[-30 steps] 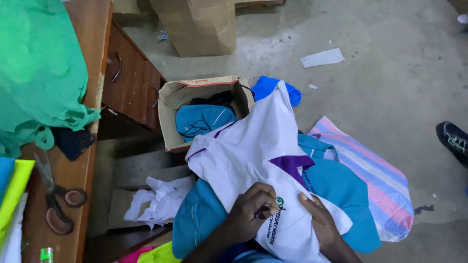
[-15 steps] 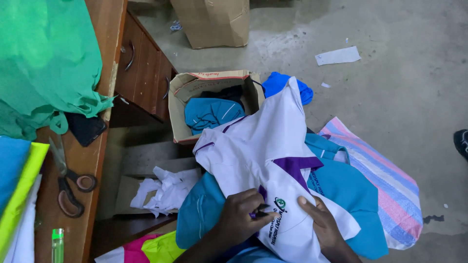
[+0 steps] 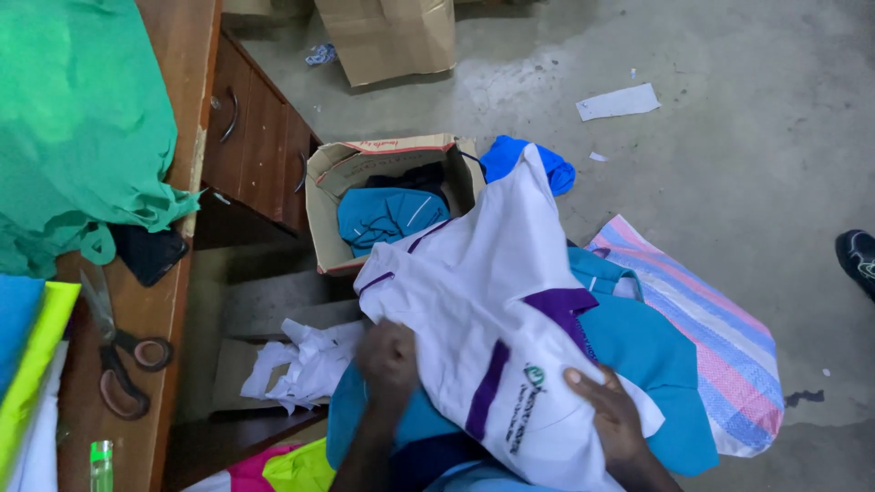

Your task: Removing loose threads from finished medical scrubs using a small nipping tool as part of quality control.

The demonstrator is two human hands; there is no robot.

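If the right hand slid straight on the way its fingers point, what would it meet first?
The right hand lies on the white shirt, fingers pointing up-left; it would probably meet the shirt's purple stripe first, though fold depth is unclear.

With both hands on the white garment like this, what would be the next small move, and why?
Probably the left hand should draw the white garment flat. The cloth is bunched under that hand, while the right hand already presses the hem near the purple stripe, so smoothing looks the likely step.
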